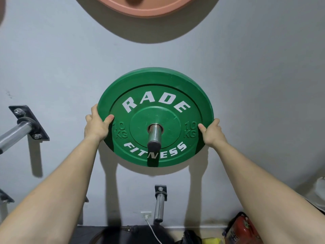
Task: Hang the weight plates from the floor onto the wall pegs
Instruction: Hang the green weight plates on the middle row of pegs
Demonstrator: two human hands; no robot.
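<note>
A green 10 kg weight plate (155, 95) marked RADE FITNESS hangs on a steel wall peg (154, 136) that passes through its centre hole. My left hand (96, 125) grips the plate's left rim, thumb on the face. My right hand (212, 132) grips the right rim the same way. A pink plate (146, 7) hangs on a peg above, cut off by the top edge.
A bare peg (159, 206) sticks out of the grey wall below the green plate. Another bare peg (16, 131) with a black bracket is at the left. On the floor lie a dark plate (112, 235), a red object (243, 228), and a white charger cable (152, 229).
</note>
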